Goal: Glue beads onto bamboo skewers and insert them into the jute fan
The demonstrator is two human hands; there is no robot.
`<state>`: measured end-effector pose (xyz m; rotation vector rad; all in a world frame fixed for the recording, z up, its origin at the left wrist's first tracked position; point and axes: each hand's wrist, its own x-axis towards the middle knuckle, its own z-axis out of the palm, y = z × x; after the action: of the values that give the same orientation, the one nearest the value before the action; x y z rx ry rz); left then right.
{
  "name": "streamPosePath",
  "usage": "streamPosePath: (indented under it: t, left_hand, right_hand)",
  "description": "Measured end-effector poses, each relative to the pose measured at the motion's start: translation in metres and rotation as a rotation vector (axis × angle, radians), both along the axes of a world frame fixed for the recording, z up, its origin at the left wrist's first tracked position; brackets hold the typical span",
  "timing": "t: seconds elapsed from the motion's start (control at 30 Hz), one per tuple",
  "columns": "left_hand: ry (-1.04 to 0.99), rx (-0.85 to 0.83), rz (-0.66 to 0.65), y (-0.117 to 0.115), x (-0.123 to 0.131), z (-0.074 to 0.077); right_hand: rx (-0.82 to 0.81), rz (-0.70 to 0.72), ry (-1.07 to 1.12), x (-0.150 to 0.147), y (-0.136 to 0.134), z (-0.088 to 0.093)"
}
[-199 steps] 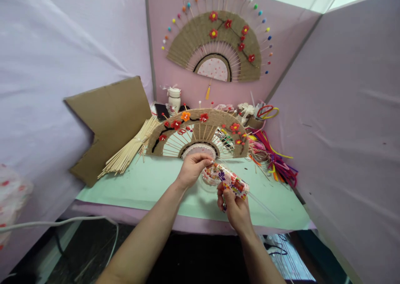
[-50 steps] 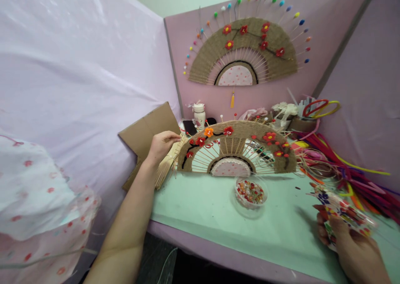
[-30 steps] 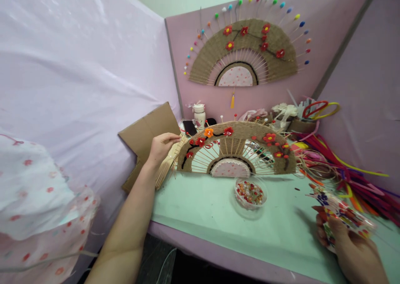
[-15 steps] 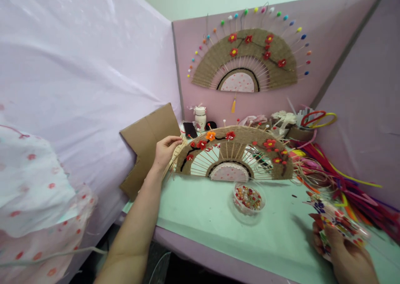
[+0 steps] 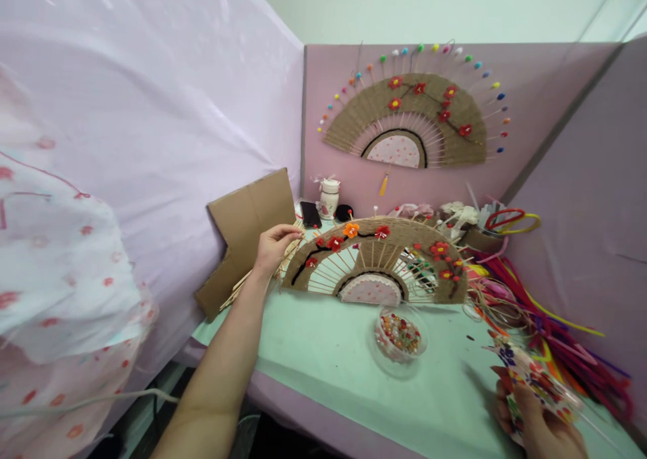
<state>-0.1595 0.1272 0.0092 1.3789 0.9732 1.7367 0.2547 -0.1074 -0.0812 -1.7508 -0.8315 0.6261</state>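
My left hand [image 5: 275,247] is at the upper left edge of a twine-wrapped fan [image 5: 328,260] that stands on the table. Thumb and forefinger are pinched together there; what lies between them is too small to make out. Red and orange flowers and a dark branch decorate the fan, and thin sticks with small red and white beads poke out along its top. In my right hand [image 5: 538,418], low on the right, is a flower-patterned hot glue gun [image 5: 536,378] with a clear stick at its rear. A clear tub of beads [image 5: 399,338] sits in front of the fan.
A finished-looking fan [image 5: 429,102] hangs on the pink panel behind. Cardboard [image 5: 253,223] leans at the left, beside thin sticks [image 5: 235,290]. A phone [image 5: 310,214] and white bottle [image 5: 329,199] stand behind. At the right are scissors [image 5: 526,223] and colourful pipe cleaners [image 5: 550,324].
The view has tilted up a little, so the scene sits lower. My left hand stays pinched by the fan's left edge, and my right hand still holds the glue gun.
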Motion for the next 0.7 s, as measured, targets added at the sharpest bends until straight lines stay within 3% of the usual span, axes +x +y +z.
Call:
streamPosePath:
  t: [0.43,0.7]
  left_hand:
    - [-0.026,0.011,-0.009,0.001,0.001,-0.001]
    - [0.021,0.014,0.017,0.002,0.001,0.001]
  right_hand:
    - [-0.023,-0.006,-0.113,-0.008,0.0,0.013]
    - [-0.021,-0.017,-0.112,0.001,0.0,0.001]
